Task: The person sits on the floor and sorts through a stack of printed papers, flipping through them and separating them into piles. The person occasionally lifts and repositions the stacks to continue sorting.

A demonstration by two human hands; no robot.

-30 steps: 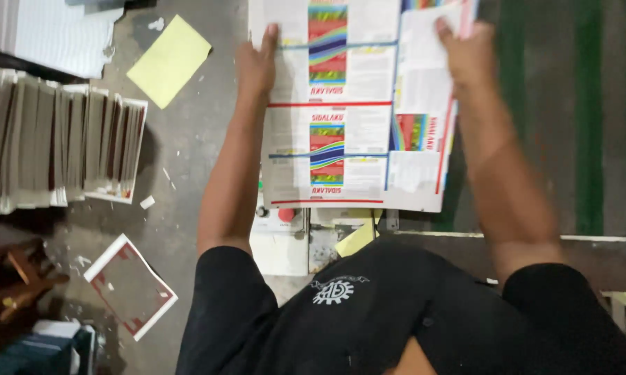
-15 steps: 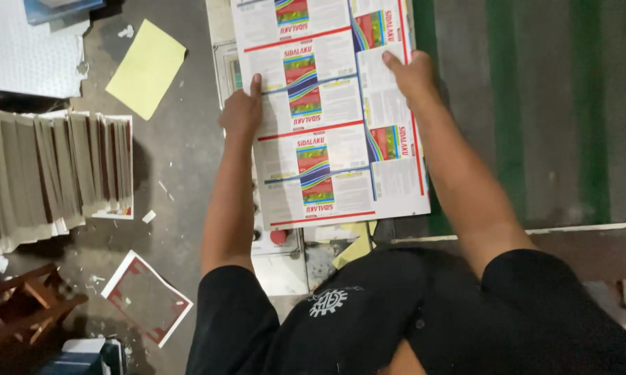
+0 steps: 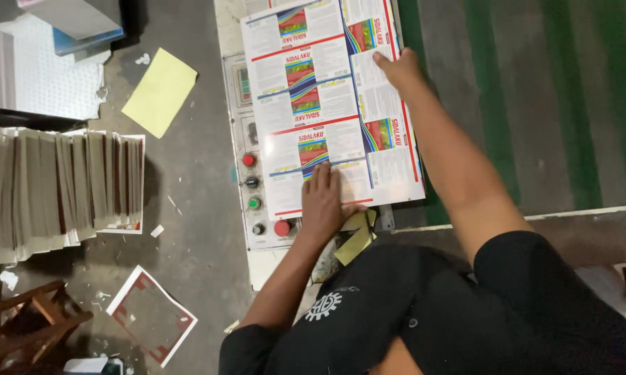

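Observation:
A large printed sheet, white with repeated colourful label panels, lies flat on a machine surface in front of me. My left hand presses flat on its near edge, fingers together. My right hand rests flat on the sheet's right side, further away. Neither hand grips the sheet; both lie on top of it.
A white control panel with red, green and black buttons runs along the sheet's left edge. A fanned stack of sheets lies on the floor at left. A yellow paper, a loose sheet, a wooden stool, and a green belt surround it.
The sheet has slid away from me. My left hand moved from the sheet's far left edge to its near edge. My right hand stays on the right side.

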